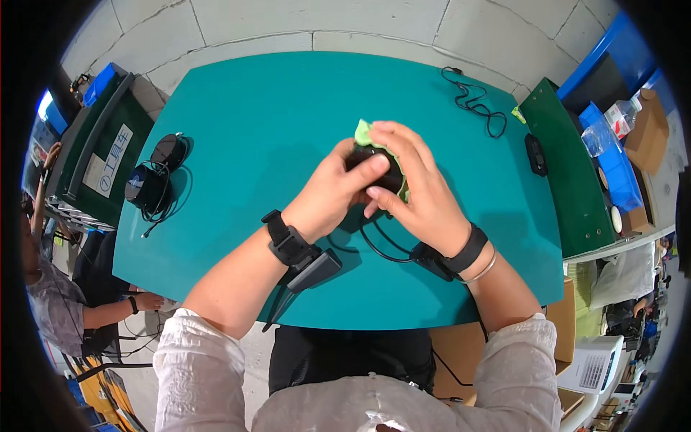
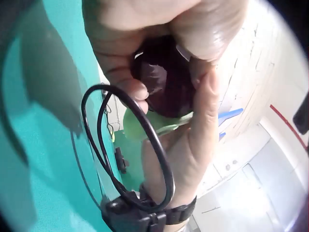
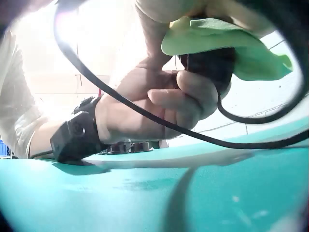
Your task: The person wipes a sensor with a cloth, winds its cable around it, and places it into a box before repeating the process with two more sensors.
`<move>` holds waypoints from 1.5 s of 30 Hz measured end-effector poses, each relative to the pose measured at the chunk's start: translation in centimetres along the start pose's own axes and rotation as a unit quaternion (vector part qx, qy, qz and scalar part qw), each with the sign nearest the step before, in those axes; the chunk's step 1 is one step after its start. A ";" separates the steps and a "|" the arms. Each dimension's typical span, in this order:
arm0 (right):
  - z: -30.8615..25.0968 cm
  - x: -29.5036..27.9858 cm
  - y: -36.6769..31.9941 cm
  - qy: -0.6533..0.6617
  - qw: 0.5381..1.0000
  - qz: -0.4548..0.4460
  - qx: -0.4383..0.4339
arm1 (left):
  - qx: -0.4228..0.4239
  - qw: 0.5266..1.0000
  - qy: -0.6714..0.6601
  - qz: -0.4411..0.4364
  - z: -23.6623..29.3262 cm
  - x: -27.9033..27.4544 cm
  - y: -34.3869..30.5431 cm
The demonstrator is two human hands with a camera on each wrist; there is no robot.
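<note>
Above the middle of the table, my left hand (image 1: 329, 189) grips a dark, glossy, rounded object (image 1: 387, 175), its thumb lying across the near face. My right hand (image 1: 423, 189) holds a light green cloth (image 1: 362, 133) against the object's far and right side. In the left wrist view the dark object (image 2: 166, 79) sits between the fingers, the green cloth (image 2: 137, 126) just below it. From the right wrist, the cloth (image 3: 217, 41) drapes over the top of the object (image 3: 212, 67), and the left fingers (image 3: 195, 92) curl around its lower side. The object's exact kind cannot be told.
On the left of the green table (image 1: 252, 93) stand two black round devices (image 1: 149, 186) with cables. A black cable (image 1: 471, 101) and a small black device (image 1: 535, 154) lie at the right. A black cable (image 1: 381, 248) loops below the hands. Green cabinets (image 1: 568, 173) flank the table.
</note>
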State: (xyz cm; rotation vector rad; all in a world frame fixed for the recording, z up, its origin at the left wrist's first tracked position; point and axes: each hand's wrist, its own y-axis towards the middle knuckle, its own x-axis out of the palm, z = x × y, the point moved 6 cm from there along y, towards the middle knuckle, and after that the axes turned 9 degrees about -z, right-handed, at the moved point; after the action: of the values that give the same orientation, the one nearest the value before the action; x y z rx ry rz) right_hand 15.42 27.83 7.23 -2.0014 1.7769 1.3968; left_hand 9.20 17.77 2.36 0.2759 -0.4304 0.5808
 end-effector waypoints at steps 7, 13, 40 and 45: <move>1.5 -0.6 -0.6 0.087 0.994 0.057 0.044 | -0.025 0.992 -0.073 -0.105 1.6 0.4 0.3; 1.7 -1.5 -0.3 0.111 0.992 0.006 0.059 | 0.014 0.963 0.268 0.000 2.1 -2.1 0.5; 0.8 -1.8 -0.4 -0.001 0.995 0.074 0.060 | 0.066 0.972 0.215 0.062 3.6 -1.6 -0.1; 2.6 -1.2 -1.1 0.127 0.976 0.104 0.146 | 0.036 0.993 0.011 0.110 1.5 -2.1 -0.3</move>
State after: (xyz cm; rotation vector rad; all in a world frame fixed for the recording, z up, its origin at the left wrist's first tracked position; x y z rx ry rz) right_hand 15.10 30.64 6.03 -1.9522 2.2053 0.8829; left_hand 7.32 16.04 2.64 0.2929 -0.4224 0.8160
